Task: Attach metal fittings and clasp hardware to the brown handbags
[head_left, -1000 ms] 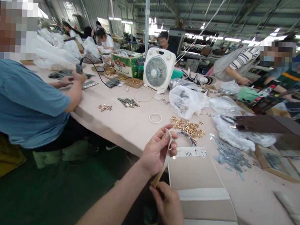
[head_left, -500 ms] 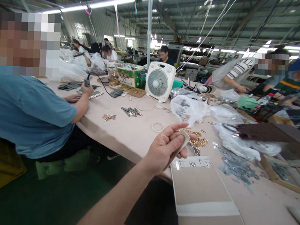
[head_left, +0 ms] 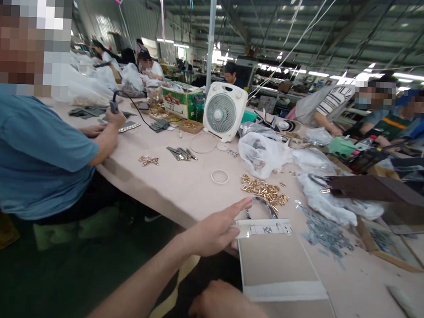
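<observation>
My left hand (head_left: 218,229) is at the near left corner of a flat beige panel (head_left: 276,260). Its index finger stretches forward while the thumb and lower fingers close on the panel's edge. Across the panel run a white band and, at its far end, a white strip (head_left: 261,228) with small metal fittings. Low in the picture my right hand (head_left: 230,305) is blurred, beside the panel's left edge; its fingers are smeared. Beneath my left forearm shows a pale yellow strip (head_left: 176,288). Just past the panel lie a dark curved band (head_left: 266,207) and gold-coloured hardware (head_left: 263,189).
A white ring (head_left: 220,176), a box fan (head_left: 225,112) and plastic bags (head_left: 261,154) are on the table. Grey metal pieces (head_left: 326,232) are spread at the right near a cardboard tray (head_left: 389,246). A co-worker in a blue shirt (head_left: 39,156) sits at the left.
My left hand has moved down and left to the panel's corner; the small beige piece it held up is no longer visible. My right hand has appeared at the bottom.
</observation>
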`<state>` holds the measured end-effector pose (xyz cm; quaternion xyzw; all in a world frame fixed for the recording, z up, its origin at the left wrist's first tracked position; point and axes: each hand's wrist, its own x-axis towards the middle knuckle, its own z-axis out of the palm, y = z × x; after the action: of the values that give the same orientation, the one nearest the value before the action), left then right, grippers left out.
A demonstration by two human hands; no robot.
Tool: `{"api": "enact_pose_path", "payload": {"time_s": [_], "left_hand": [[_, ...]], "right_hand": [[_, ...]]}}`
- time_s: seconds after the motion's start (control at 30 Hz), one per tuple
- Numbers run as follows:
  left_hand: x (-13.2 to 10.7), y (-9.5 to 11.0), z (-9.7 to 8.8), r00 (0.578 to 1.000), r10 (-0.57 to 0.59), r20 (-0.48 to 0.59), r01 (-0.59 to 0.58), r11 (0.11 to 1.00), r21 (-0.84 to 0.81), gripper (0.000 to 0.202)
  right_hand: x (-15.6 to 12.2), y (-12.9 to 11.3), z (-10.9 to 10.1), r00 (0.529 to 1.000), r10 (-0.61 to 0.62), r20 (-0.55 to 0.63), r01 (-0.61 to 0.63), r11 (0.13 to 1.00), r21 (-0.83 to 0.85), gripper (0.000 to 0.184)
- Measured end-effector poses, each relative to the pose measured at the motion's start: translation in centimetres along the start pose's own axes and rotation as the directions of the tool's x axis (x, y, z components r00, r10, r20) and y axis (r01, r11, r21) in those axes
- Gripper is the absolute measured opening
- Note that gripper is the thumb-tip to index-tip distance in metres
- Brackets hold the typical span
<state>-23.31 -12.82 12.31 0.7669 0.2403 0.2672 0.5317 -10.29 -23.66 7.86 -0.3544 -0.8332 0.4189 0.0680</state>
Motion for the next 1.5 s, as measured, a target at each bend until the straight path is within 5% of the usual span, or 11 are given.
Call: {"api": "enact_pose_path", "payload": {"time_s": [0.07,0.13,0.23,0.3,0.4,0.53,0.83,1.33,1.5], "left_hand": [[-0.4,0.2,0.3,0.999,0.044,-0.009,-0.044,0.996,0.074,0.083],[-0.6,0.6,0.5,0.996,0.089,0.002,-0.088,0.987,0.134,0.084],[-0.6,1.1,1.0,0.988,0.149,0.044,-0.154,0.970,0.186,0.088],[-0.5,1.2,1.4,0.982,0.175,0.072,-0.186,0.961,0.205,0.091],[-0.5,1.2,1.9,0.970,0.218,0.105,-0.237,0.944,0.231,0.093],[-0.5,1.5,2.3,0.956,0.262,0.130,-0.288,0.921,0.261,0.086],[0.4,1.4,3.0,0.996,0.084,0.026,-0.088,0.914,0.396,0.021],[0.9,1.7,3.7,1.000,0.020,-0.006,-0.016,0.900,0.435,0.024],[0.9,2.0,4.1,0.994,-0.069,-0.079,0.086,0.967,0.238,0.020]], "right_hand": [[-2.8,0.6,-2.5,0.993,0.105,-0.060,-0.105,0.994,0.001,0.013],[-5.3,1.2,-5.4,0.937,0.157,-0.312,-0.164,0.986,0.005,0.009],[-7.7,2.1,-8.7,0.721,0.060,-0.690,-0.127,0.991,-0.047,0.011],[-8.2,2.7,-9.8,0.655,0.012,-0.755,-0.112,0.990,-0.081,0.020],[-8.0,3.4,-10.1,0.734,0.003,-0.679,-0.089,0.992,-0.092,0.030],[-7.4,3.8,-9.7,0.796,0.025,-0.604,-0.069,0.996,-0.050,0.014],[-7.7,3.2,-9.7,0.758,-0.056,-0.650,-0.041,0.990,-0.133,0.007],[-8.4,4.0,-8.6,0.785,-0.073,-0.616,-0.067,0.977,-0.201,0.006],[-8.4,4.3,-8.5,0.772,-0.120,-0.624,-0.024,0.976,-0.217,0.010]]}}
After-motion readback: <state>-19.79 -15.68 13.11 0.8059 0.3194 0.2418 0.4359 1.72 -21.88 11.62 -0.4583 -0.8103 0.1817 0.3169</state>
